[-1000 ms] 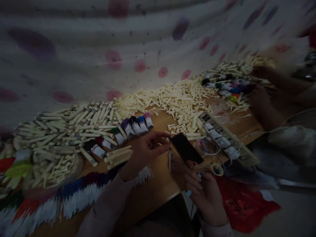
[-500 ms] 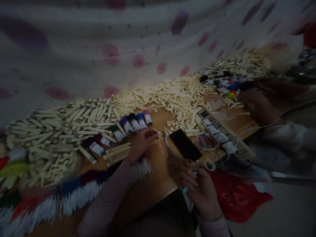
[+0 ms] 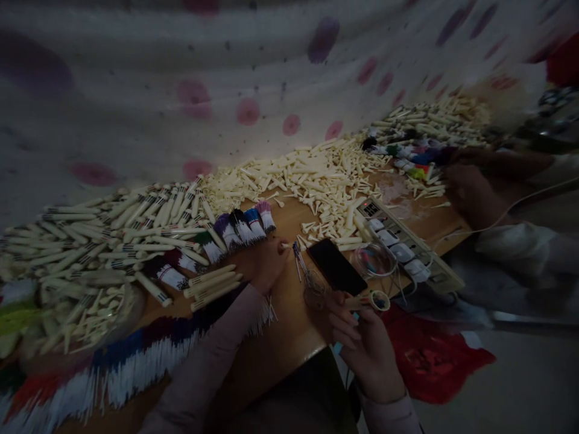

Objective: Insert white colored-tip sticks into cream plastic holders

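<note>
My right hand [image 3: 368, 349] is closed around a cream pen barrel [image 3: 362, 301]. Its open round end points right, with coloured bits showing inside. My left hand [image 3: 270, 260] rests low over the table, fingers curled together. A small pale tip shows at those fingers, but what they hold is mostly hidden. Just right of them lie a few thin pen refills [image 3: 297, 262], beside a loop of clear cord or band [image 3: 314, 286]. Behind my left hand stand bundles of white refills with coloured ends [image 3: 256, 223].
A black phone [image 3: 337, 267] lies beside a power strip [image 3: 411, 247] with white plugs. Cream pen parts [image 3: 316, 175] heap along the back, finished-looking pens [image 3: 149, 211] at left. Rows of refills [image 3: 140, 355] line the front left. Another person's hands [image 3: 474, 181] work at right; a red bag [image 3: 438, 361] lies below.
My left hand has moved down and lower to the table, its fingers more curled. The thin white stick under its fingertips no longer shows. My right hand keeps holding the pen barrel.
</note>
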Available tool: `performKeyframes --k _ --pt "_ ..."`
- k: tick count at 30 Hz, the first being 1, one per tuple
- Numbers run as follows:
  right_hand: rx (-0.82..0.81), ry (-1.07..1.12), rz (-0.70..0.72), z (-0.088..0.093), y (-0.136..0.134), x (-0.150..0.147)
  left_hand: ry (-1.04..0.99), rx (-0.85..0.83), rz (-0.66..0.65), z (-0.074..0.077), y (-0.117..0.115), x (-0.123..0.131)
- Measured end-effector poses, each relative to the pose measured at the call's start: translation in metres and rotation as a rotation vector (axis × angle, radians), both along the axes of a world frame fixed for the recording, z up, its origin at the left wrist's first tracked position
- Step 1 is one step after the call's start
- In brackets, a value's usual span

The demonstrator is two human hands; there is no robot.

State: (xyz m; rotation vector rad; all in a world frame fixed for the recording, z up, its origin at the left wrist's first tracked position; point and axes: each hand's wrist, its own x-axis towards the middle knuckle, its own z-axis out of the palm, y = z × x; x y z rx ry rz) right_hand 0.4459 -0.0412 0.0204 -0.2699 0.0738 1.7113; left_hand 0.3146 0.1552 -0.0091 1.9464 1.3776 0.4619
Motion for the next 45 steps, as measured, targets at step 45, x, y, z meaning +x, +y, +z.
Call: performKeyframes --k 45 --pt "-0.047 -0.017 -0.006 -0.005 0.001 0.010 0.500 0.035 -0.161 0.019 0.024 0.043"
